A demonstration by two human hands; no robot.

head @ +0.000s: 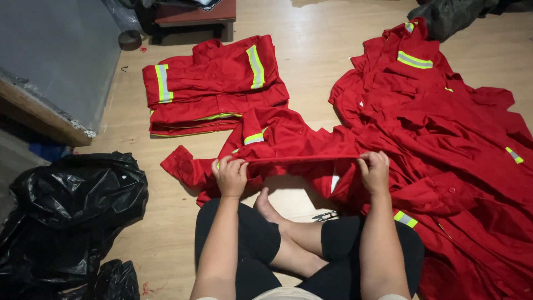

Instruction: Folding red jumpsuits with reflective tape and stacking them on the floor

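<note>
- A red cloth work jacket with reflective stripes (288, 141) is held taut over the wooden floor (311, 44), its edge pinched by the left hand (229, 175) and right hand (375, 171).
- Folding appears under way; an even crease is called for next.
- A folded red stack (214, 83) lies beyond.

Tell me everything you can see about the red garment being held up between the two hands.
The red garment is woven workwear cloth with a yellow and grey reflective stripe near its upper left. The left hand and right hand each pinch one edge, pulling it taut into a straight line between them. The rest drapes crumpled onto the wooden floor, one end trailing left, its right side meeting the loose red pile.
</note>
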